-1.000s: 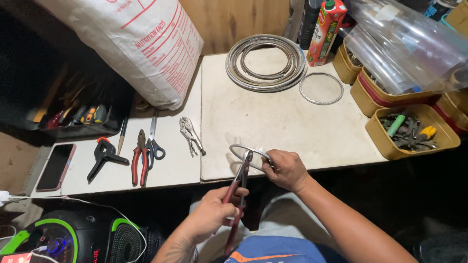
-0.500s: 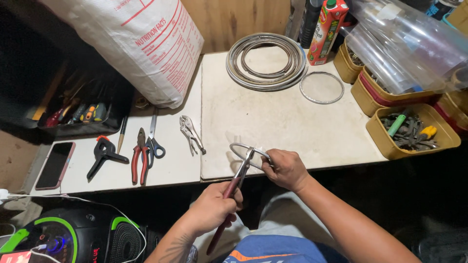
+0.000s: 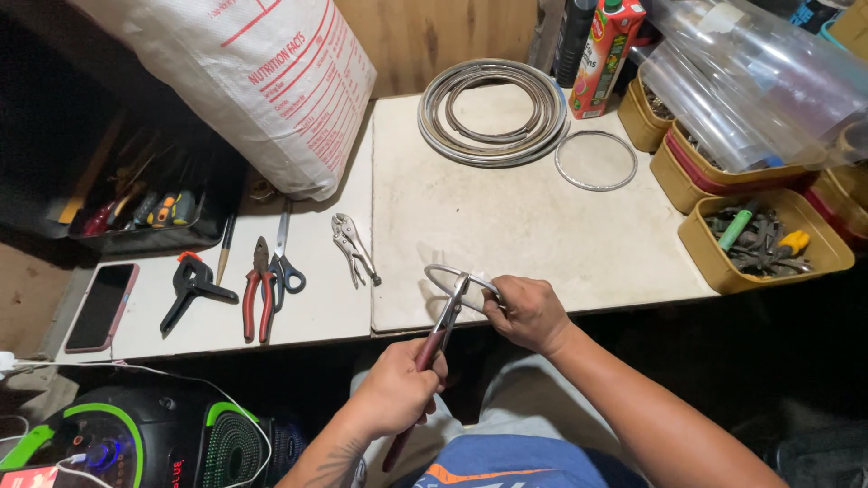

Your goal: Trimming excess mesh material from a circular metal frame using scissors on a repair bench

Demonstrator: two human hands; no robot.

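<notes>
Steel wire ring (image 3: 445,274) is sitting at the near edge of the white tabletop (image 3: 506,217), partly overhanging it. Right hand (image 3: 529,312) is closing around the ring's right side, fingers wrapped tight on the wire. Left hand (image 3: 398,389) is gripping the red-handled pliers (image 3: 432,348) low on the handles, fist closed; the pliers' nose is meeting the ring where its ends come together, though I can't tell if the nose is actually biting the wire.

Handling, my read: ring is looking light, thin and stiff with some spring, smooth so likely slippery and prone to twisting out. Best hold is right beside the pliers' contact point, as the right hand is doing.

Nearby: coil of metal hoops (image 3: 493,113) and a single larger ring (image 3: 595,161) lying further back, locking pliers (image 3: 354,247), scissors (image 3: 285,262), red pliers (image 3: 256,291) and a black clamp (image 3: 192,287) lying to the left.
</notes>
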